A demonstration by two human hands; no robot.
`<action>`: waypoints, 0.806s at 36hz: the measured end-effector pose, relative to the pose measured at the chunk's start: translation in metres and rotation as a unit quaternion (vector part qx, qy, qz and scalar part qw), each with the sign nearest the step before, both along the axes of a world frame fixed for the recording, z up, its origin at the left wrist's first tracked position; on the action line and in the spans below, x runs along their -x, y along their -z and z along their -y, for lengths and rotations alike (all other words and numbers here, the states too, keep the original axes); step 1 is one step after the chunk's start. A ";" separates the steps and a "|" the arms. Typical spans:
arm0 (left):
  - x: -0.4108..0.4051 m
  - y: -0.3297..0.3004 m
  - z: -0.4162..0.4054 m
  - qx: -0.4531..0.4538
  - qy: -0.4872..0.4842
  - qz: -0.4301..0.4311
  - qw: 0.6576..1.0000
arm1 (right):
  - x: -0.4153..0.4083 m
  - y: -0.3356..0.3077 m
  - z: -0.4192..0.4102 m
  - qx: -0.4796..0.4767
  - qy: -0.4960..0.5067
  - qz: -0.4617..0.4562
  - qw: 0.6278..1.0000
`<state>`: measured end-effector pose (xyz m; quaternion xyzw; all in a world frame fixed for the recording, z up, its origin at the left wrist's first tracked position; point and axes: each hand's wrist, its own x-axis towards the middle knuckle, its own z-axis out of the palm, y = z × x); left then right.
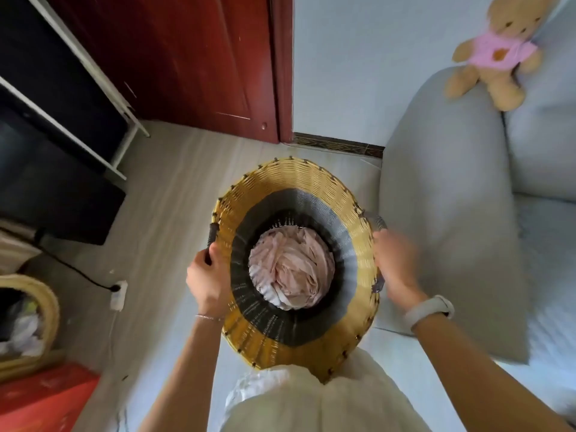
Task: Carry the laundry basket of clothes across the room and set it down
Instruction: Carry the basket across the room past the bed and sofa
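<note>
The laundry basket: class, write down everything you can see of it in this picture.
The laundry basket is round and woven, with a yellow upper band, a dark grey inner band and dark handles at both sides. Seen from above, it stands upright beside a grey sofa, with crumpled pink clothes at its bottom. The left hand grips one handle; the blurred right hand is at the other.

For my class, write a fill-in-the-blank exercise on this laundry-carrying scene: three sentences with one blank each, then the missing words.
1. The clothes lie inside a woven ____.
2. The left hand is closed around the basket's dark ____.
3. On the grey sofa sits a teddy bear in a ____ top.

Missing words: basket; handle; pink
</note>
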<state>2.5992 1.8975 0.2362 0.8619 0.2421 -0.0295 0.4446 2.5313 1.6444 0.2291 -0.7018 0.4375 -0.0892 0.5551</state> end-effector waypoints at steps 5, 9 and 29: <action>-0.071 0.001 0.047 -0.006 0.005 -0.006 1.000 | -0.071 0.002 0.047 0.006 -0.020 0.001 1.000; -0.130 0.002 0.087 -0.015 -0.003 -0.011 1.000 | -0.129 0.005 0.087 -0.019 -0.010 -0.009 1.000; -0.402 0.040 0.248 0.013 0.120 -0.075 0.990 | -0.332 0.039 0.226 -0.011 0.077 -0.080 0.994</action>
